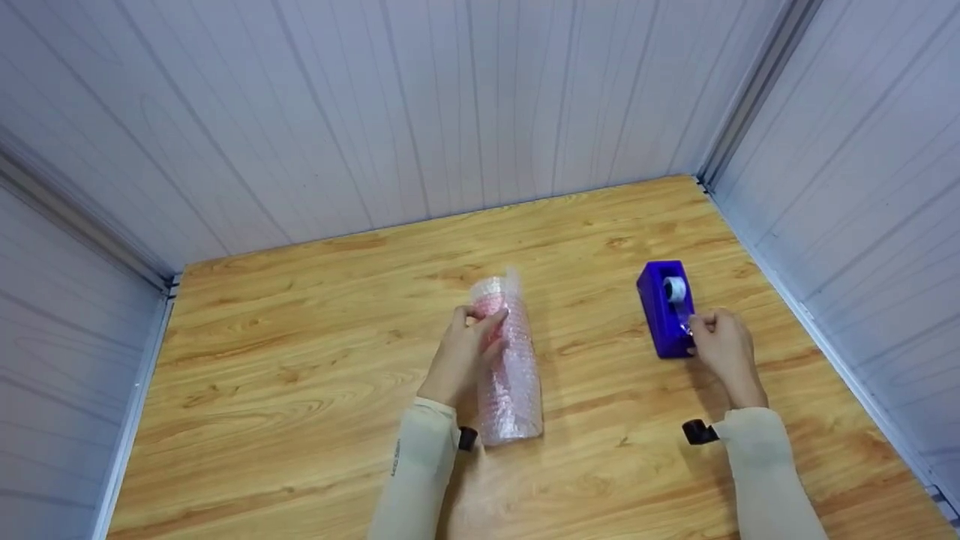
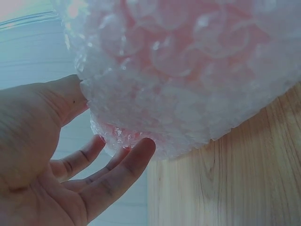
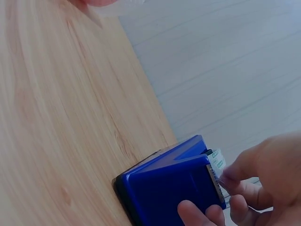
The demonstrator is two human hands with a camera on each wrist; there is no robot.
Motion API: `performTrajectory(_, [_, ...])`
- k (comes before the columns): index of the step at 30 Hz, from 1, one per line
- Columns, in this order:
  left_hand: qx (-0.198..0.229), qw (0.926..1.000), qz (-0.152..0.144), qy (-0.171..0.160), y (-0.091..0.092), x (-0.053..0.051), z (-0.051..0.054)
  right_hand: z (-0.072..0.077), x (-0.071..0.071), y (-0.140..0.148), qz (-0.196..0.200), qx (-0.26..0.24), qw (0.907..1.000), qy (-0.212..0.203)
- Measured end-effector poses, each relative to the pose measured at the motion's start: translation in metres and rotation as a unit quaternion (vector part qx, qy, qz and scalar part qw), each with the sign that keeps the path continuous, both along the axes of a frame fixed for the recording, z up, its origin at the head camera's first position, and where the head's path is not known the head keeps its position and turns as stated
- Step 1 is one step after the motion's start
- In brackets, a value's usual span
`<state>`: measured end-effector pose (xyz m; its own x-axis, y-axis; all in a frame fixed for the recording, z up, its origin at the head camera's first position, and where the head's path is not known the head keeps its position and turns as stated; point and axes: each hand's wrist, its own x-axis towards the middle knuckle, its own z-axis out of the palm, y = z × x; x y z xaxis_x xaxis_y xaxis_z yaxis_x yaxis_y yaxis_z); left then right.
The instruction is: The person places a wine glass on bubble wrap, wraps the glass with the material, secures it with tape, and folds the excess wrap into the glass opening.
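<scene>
A pink item wrapped in a roll of clear bubble wrap (image 1: 514,375) (image 2: 183,103) lies lengthwise on the wooden table. My left hand (image 1: 461,356) (image 2: 61,155) holds the wrap near its far end, thumb and fingers around its left side and top. At the right stands a blue tape dispenser (image 1: 661,322) (image 3: 164,188) with a white tape roll (image 1: 674,289). My right hand (image 1: 727,352) (image 3: 263,183) pinches the tape end at the dispenser's toothed cutter (image 3: 215,183), and other fingers lie against the dispenser's side.
Pale panelled walls (image 1: 450,112) enclose the wooden table (image 1: 262,360) at the back, left and right. The dispenser stands a hand's width or more to the right of the wrapped roll. Small black cameras sit at both wrists.
</scene>
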<state>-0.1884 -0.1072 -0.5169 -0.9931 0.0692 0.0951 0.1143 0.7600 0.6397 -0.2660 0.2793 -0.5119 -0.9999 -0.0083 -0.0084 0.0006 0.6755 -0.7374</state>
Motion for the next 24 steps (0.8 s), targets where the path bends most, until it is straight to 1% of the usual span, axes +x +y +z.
performTrajectory(3, [-0.005, 1.0, -0.003, 0.001, -0.0004, -0.0004, 0.0003, 0.0008, -0.0001, -0.0006, 0.001, -0.011, 0.9999, -0.006])
performTrajectory(7, [-0.024, 0.9997, -0.007, 0.008, -0.001, -0.0008, 0.0006, 0.0029, -0.0003, -0.0002, 0.003, -0.013, 0.9998, -0.016])
performTrajectory(13, [-0.022, 0.9997, -0.006, 0.011, 0.0002, -0.0011, 0.0002, 0.0045, -0.0018, 0.0012, 0.001, -0.01, 0.9993, -0.036])
performTrajectory(18, [-0.012, 0.9999, -0.001, 0.008, 0.0008, -0.0018, 0.0003, 0.0051, -0.0005, 0.0002, -0.013, -0.025, 0.9984, -0.049])
performTrajectory(24, [-0.023, 0.9997, -0.003, 0.005, -0.0005, -0.0014, -0.0005, 0.0042, 0.0029, -0.003, -0.029, -0.047, 0.9968, -0.059])
